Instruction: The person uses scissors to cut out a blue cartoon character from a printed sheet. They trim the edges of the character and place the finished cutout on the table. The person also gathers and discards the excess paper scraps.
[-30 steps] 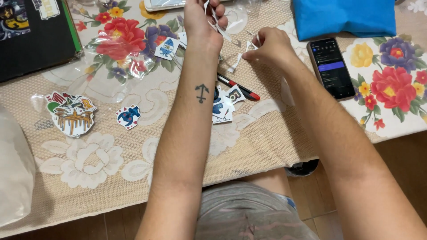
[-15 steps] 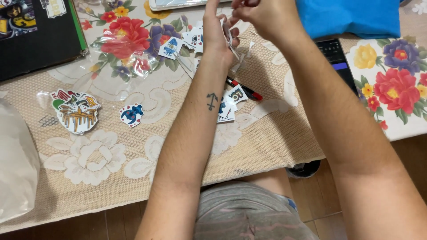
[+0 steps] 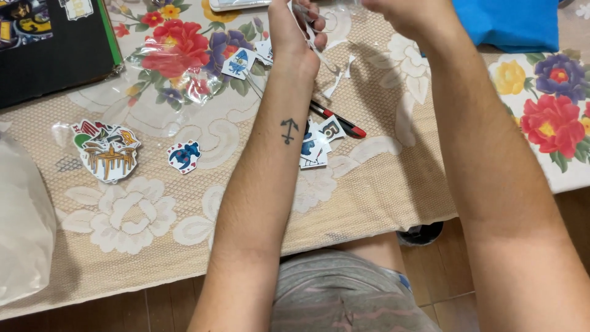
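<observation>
Fingers (image 3: 310, 21) of the left hand (image 3: 292, 34) curl around a thin clear plastic strip (image 3: 319, 52), held above the counter (image 3: 369, 184). Its long axis slants down toward the right. The right hand (image 3: 409, 15) is cut by the frame edge, so its grip cannot be told.

Clear plastic wrapper (image 3: 166, 67) far left, cut-out colourful stickers (image 3: 106, 149) near edge

Table (image 3: 369, 190), lace cloth: stickers (image 3: 107, 150), pen (image 3: 338, 120), blue cloth (image 3: 510, 24).
</observation>
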